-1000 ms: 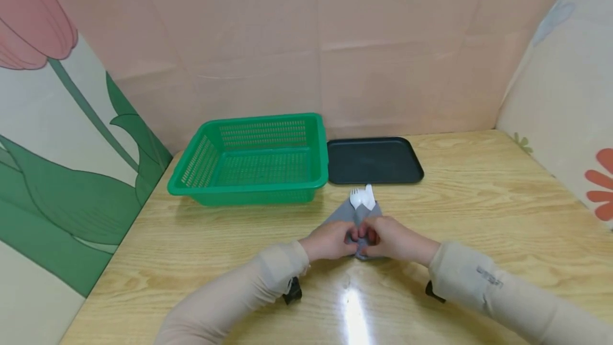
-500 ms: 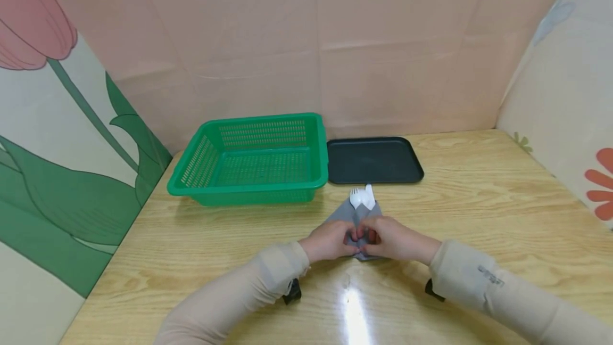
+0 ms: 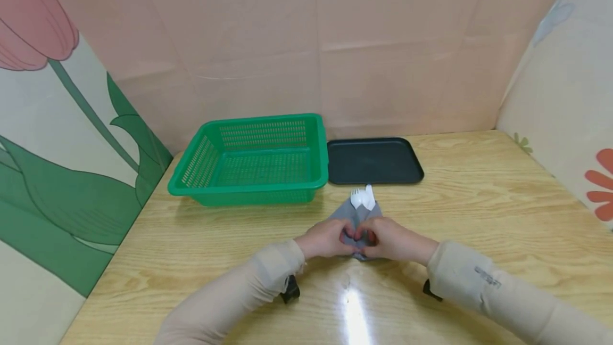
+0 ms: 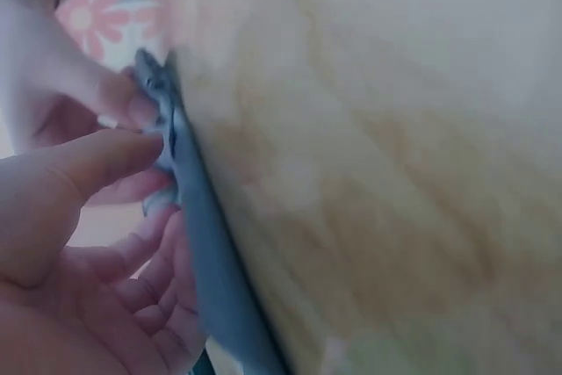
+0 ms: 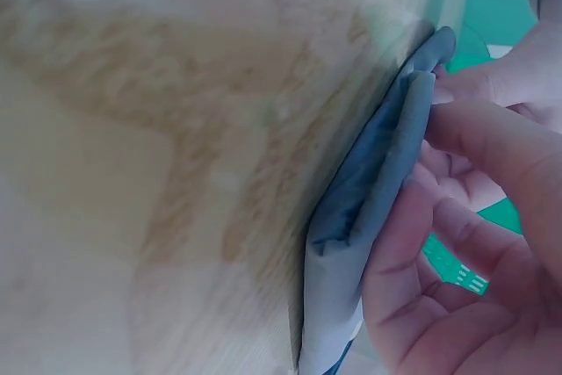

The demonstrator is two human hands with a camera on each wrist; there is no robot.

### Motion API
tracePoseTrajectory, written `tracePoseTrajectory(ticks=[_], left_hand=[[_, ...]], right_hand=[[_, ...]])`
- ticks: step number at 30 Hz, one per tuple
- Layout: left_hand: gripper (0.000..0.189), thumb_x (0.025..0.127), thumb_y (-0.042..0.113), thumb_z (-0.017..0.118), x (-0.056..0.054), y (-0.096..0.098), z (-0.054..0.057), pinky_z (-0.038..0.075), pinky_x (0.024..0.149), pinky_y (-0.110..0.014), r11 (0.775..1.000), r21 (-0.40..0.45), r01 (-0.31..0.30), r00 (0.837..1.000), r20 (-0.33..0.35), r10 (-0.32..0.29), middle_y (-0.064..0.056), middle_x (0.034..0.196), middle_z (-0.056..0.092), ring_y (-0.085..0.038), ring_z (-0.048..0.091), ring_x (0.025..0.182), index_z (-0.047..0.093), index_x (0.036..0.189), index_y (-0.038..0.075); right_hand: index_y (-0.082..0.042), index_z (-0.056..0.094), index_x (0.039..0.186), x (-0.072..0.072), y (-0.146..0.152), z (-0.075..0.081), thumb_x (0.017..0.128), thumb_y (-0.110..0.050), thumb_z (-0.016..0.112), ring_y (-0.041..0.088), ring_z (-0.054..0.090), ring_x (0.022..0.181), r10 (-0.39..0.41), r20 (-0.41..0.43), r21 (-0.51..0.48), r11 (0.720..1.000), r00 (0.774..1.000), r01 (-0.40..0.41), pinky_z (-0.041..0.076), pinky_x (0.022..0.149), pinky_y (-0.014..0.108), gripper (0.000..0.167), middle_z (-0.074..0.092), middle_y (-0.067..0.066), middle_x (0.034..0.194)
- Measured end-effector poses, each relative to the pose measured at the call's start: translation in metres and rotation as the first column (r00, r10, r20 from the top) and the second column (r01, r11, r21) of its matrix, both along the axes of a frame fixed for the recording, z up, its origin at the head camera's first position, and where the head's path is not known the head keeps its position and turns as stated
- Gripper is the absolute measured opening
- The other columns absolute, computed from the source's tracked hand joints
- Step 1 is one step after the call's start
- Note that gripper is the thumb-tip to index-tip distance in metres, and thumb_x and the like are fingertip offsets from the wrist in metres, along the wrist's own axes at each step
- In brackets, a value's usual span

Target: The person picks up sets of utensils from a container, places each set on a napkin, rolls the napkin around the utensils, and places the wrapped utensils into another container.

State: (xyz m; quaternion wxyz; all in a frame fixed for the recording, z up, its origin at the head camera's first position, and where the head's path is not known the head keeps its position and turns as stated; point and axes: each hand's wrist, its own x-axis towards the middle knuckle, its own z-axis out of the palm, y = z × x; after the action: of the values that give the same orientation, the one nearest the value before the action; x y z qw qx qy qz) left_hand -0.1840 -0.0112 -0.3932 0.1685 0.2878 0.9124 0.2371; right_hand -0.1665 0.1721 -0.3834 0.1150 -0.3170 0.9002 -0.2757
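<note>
A grey cloth napkin [image 3: 346,214] lies folded on the table, its front flaps drawn together around white cutlery. A white fork [image 3: 356,198] and a narrow white utensil [image 3: 370,195], whose kind I cannot tell, stick out at its far end. From the left, my left hand [image 3: 328,238] pinches the napkin's fold with thumb and fingers. My right hand [image 3: 395,239] pinches it from the right, the fingertips of both hands nearly meeting over the middle. The left wrist view shows the napkin's edge [image 4: 215,270] side-on; a thick rolled fold [image 5: 378,182] appears in the right wrist view.
Behind and to the left stands a green plastic basket [image 3: 258,189] with slotted walls. Beside it, a black tray [image 3: 375,161] lies flat just beyond the cutlery tips. The wooden table [image 3: 488,196] meets the wall covering at the back.
My left hand has shifted very slightly left and back toward me. My right hand, the napkin and the cutlery have stayed almost where they were.
</note>
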Motion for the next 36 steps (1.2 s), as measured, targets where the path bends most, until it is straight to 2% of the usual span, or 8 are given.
tracePoseTrajectory(ticks=[4,8,10,15,19,23,29,36], left_hand=[[0.027,0.082,0.028,0.069,-0.006,-0.011,0.001,0.040,0.061,-0.019,0.999,-0.024,-0.037,0.999,-0.028,0.037,0.002,0.078,0.058,-0.008,0.051,0.069,0.060,0.099,0.009],[0.035,0.084,0.032,0.067,-0.009,-0.026,0.002,0.046,0.072,-0.026,0.993,-0.051,-0.111,0.993,-0.039,0.109,-0.007,0.095,0.062,-0.016,0.057,0.084,0.058,0.105,0.005],[0.039,0.084,0.033,0.067,-0.008,-0.033,0.002,0.047,0.077,-0.029,0.989,-0.049,-0.141,0.990,-0.028,0.140,-0.009,0.101,0.062,-0.019,0.057,0.089,0.056,0.107,0.003],[0.042,0.085,0.032,0.067,-0.008,-0.044,0.004,0.047,0.075,-0.029,0.985,-0.016,-0.173,0.984,0.035,0.173,-0.011,0.100,0.062,-0.017,0.055,0.084,0.055,0.108,0.000],[0.030,0.086,0.031,0.065,-0.010,-0.047,0.004,0.036,0.055,-0.023,0.985,0.007,-0.172,0.982,0.087,0.170,0.001,0.067,0.048,-0.010,0.041,0.059,0.052,0.075,0.006],[0.049,0.085,0.032,0.066,-0.011,-0.050,0.004,0.022,0.044,-0.020,0.986,0.049,-0.159,0.979,0.139,0.151,0.008,0.048,0.026,-0.006,0.024,0.043,0.033,0.053,0.016],[0.052,0.083,0.033,0.068,-0.009,-0.053,0.004,0.021,0.041,-0.018,0.992,0.058,-0.114,0.974,0.203,0.100,0.011,0.044,0.026,-0.004,0.024,0.040,0.033,0.048,0.018],[0.051,0.084,0.025,0.068,-0.009,-0.057,0.004,0.021,0.042,-0.018,0.996,0.057,-0.067,0.978,0.201,0.055,0.009,0.045,0.025,-0.004,0.022,0.040,0.032,0.049,0.016]], right_hand=[[-0.006,0.066,0.092,-0.001,0.000,0.001,0.077,-0.011,0.070,0.001,0.040,0.059,-0.018,0.041,0.021,1.000,0.999,0.017,0.037,0.053,0.017,0.016,0.053,-0.005,0.066],[-0.008,0.066,0.094,-0.001,-0.001,0.001,0.079,-0.013,0.070,0.001,0.039,0.058,-0.030,0.060,0.039,0.999,0.998,0.027,0.036,0.052,0.017,0.017,0.051,-0.005,0.065],[-0.008,0.066,0.095,-0.001,0.000,0.001,0.079,-0.014,0.070,0.001,0.040,0.058,-0.031,0.060,0.046,0.999,0.998,0.029,0.036,0.052,0.017,0.018,0.051,-0.005,0.065],[-0.008,0.066,0.096,-0.002,0.001,0.000,0.079,-0.014,0.070,0.002,0.041,0.058,-0.039,0.069,0.058,0.998,0.997,0.035,0.037,0.053,0.018,0.019,0.052,-0.006,0.066],[-0.008,0.066,0.097,-0.002,0.002,-0.001,0.079,-0.015,0.070,0.002,0.042,0.058,-0.031,0.067,0.054,0.998,0.997,0.027,0.037,0.053,0.018,0.019,0.052,-0.005,0.068],[-0.009,0.066,0.096,-0.003,0.002,-0.001,0.079,-0.016,0.071,0.003,0.043,0.061,-0.030,0.065,0.051,0.998,0.997,0.027,0.038,0.055,0.018,0.019,0.054,-0.004,0.070],[-0.010,0.065,0.096,-0.003,0.002,-0.001,0.079,-0.017,0.071,0.002,0.044,0.063,-0.027,0.067,0.048,0.999,0.997,0.024,0.039,0.056,0.018,0.019,0.055,-0.004,0.072],[-0.010,0.065,0.096,-0.003,0.003,-0.001,0.079,-0.018,0.071,0.001,0.043,0.062,-0.018,0.052,0.038,0.999,0.998,0.016,0.039,0.056,0.017,0.019,0.055,-0.005,0.070]])
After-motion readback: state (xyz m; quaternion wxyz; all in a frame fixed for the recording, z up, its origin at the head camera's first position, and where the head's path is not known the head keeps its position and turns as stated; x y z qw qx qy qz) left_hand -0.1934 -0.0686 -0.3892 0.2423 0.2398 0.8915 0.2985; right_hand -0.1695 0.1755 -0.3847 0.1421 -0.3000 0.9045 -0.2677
